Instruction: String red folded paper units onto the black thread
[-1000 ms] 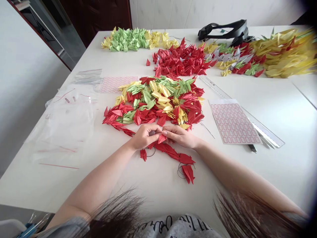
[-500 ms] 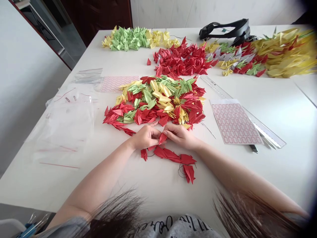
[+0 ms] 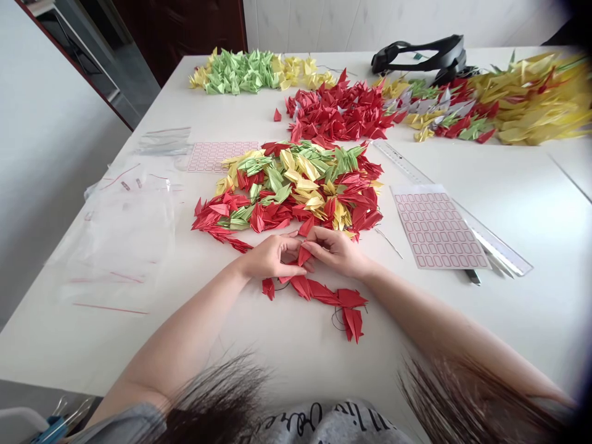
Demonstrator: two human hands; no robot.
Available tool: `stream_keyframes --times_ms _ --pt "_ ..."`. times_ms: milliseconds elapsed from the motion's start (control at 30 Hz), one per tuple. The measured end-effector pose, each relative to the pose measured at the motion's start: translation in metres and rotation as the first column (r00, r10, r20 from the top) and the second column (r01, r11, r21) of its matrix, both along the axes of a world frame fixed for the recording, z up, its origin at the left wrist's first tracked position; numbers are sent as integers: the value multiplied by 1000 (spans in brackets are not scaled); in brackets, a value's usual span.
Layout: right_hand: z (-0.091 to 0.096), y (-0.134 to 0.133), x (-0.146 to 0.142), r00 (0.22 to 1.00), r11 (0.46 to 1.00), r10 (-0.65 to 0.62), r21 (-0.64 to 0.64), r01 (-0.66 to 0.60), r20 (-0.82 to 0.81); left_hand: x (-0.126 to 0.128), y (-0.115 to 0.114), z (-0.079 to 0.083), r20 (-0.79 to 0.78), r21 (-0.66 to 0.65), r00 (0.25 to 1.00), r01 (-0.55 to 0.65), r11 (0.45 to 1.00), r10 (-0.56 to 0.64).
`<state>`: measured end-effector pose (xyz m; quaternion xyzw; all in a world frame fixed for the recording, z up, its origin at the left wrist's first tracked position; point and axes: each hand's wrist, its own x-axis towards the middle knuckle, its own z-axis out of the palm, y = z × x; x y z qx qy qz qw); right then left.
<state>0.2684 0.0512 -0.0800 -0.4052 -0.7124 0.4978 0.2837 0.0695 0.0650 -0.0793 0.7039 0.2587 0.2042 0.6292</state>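
Observation:
My right hand [image 3: 339, 251] pinches a red folded paper crane [image 3: 304, 254] between thumb and fingertips. My left hand [image 3: 272, 256] closes on the same crane from the other side, its thumb below it; some of its fingertips are hidden. Just below my hands, a string of red paper cranes [image 3: 324, 292] lies on the white table, joined by dark thread [image 3: 339, 318]. Right beyond my fingers spreads a heap of red, yellow and green paper cranes [image 3: 300, 185].
Farther back lie a red crane pile [image 3: 340, 111], a green one [image 3: 243, 73] and large yellow cranes [image 3: 541, 105]. Clear bags [image 3: 129, 228] are at the left. A label sheet [image 3: 439, 228] lies over a ruler [image 3: 497, 246] at the right; a needle [image 3: 390, 243] is nearby. A black headset strap [image 3: 420, 58] stands behind.
My left thumb has straightened and dropped a little lower beside the crane. My right hand has shifted slightly upward, still pinching it. The strung cranes below have moved a bit.

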Motion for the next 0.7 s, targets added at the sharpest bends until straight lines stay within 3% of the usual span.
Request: stream_keyframes --times_ms 100,200,433,700 --pt "1 0 0 999 998 -44 38 43 18 -1 -1 1 75 -108 997 14 994 -6" --pt "0 0 -1 998 995 -58 79 55 35 1 -1 -4 26 -52 998 -61 997 63" --pt "-2 1 -2 997 997 -71 1 71 -27 3 -1 -8 22 -90 995 -91 992 93" --pt "-5 0 -5 989 993 -85 -94 75 -118 2 -3 -9 44 -48 988 -147 988 149"
